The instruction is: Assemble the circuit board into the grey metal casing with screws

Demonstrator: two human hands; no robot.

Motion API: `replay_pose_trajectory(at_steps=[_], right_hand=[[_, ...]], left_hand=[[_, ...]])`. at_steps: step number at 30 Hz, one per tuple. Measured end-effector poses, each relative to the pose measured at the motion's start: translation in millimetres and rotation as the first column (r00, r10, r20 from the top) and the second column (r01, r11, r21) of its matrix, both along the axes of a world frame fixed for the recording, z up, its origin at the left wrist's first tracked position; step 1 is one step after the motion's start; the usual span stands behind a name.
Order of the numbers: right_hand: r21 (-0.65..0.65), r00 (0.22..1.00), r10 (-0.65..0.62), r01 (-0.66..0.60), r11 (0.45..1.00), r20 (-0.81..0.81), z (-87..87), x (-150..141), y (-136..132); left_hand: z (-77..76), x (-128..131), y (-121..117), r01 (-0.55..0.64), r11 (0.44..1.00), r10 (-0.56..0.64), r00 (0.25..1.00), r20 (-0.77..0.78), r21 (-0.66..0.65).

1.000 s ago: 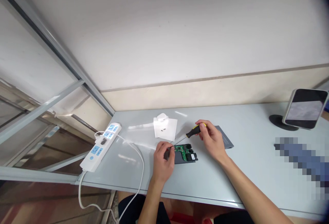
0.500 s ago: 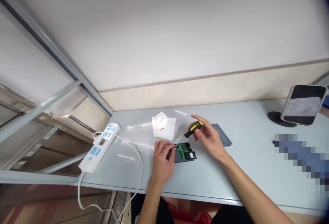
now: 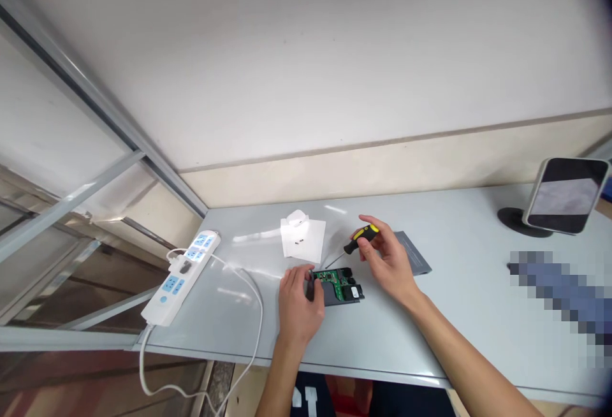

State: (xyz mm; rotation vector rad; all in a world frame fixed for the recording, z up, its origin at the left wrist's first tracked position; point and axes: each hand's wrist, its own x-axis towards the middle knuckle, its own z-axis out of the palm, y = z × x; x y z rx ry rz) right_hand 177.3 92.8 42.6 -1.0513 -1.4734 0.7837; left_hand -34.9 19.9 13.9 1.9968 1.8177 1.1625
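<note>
A dark flat electronic device lies on the grey table, its green circuit board and black parts exposed. My left hand is closed around the device's left end, thumb on the near side and fingers on the far side. In my right hand is a screwdriver with a black and yellow handle. Its thin shaft slants down to the left, and the tip is at the far edge of the board; whether it touches cannot be made out. Behind the device, white paper carries a few tiny dark pieces, probably screws.
A dark grey flat panel lies behind my right hand. To the left, a white power strip has a plug and a looping white cable. On the right a phone-like screen stands on a round black base. A wall borders the table's back.
The screwdriver tip has come away from the board near my left fingers to its far edge. My left fingertips have drawn back from the tip, still on the device. The view has shifted slightly.
</note>
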Motion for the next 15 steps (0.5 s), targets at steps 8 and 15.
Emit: replay_pose_trajectory(at_steps=[8,15], right_hand=[[-0.010,0.976,0.013,-0.011,1.000,0.216,1.6,-2.6,-6.2],[0.011,0.970,0.017,-0.021,1.000,0.244,-1.9,-1.6,-6.7]], left_hand=[[-7.4,-1.6,1.3,0.081,0.995,-0.082,0.997,-0.006,-0.051],[-8.9,-2.2,1.6,0.117,0.992,-0.115,0.992,0.046,-0.043]])
